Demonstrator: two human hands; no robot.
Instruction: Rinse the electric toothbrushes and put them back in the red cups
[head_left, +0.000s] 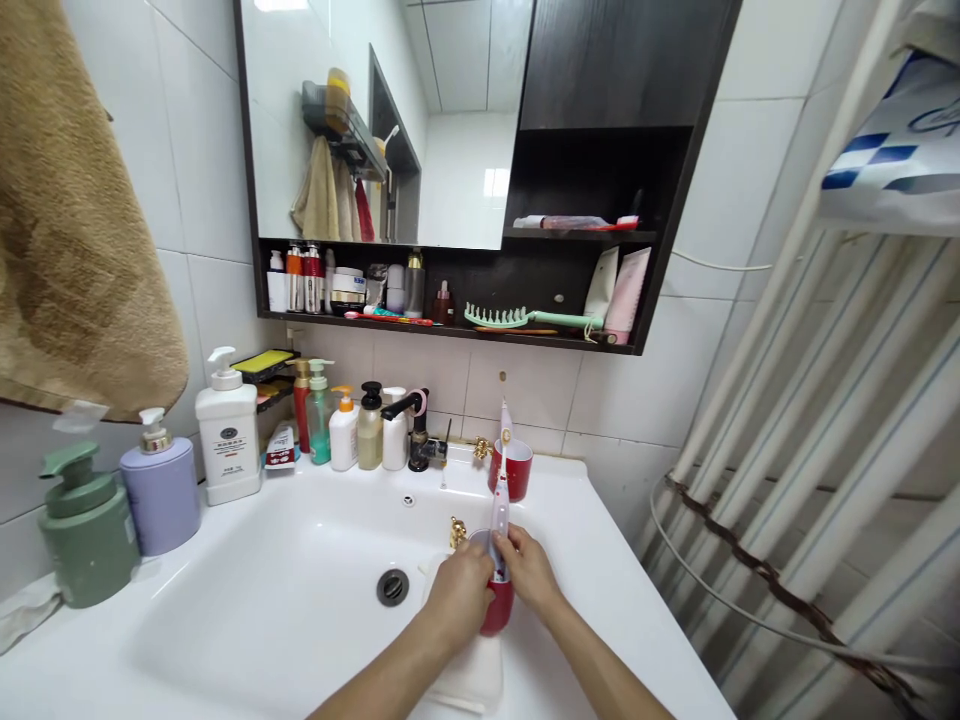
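Over the right side of the sink, my left hand (463, 588) is closed round a red cup (498, 612) with a gold bear-shaped handle (457, 532). My right hand (531, 566) grips a pale pink electric toothbrush (500, 512), which stands nearly upright with its head at the top. Its lower end is at the cup's mouth; my fingers partly hide how deep it sits. A white cloth (474, 672) shows below the cup and behind my left hand; whether I hold it or it lies there, I cannot tell.
Behind, a second red cup (519, 470) holds a lilac toothbrush (505, 414). A black faucet (420, 440) and several pump bottles (345, 432) line the sink's back edge. The drain (392, 587) is left of my hands. A dark cabinet (450, 338) overhangs; white radiator pipes (814, 400) stand at right.
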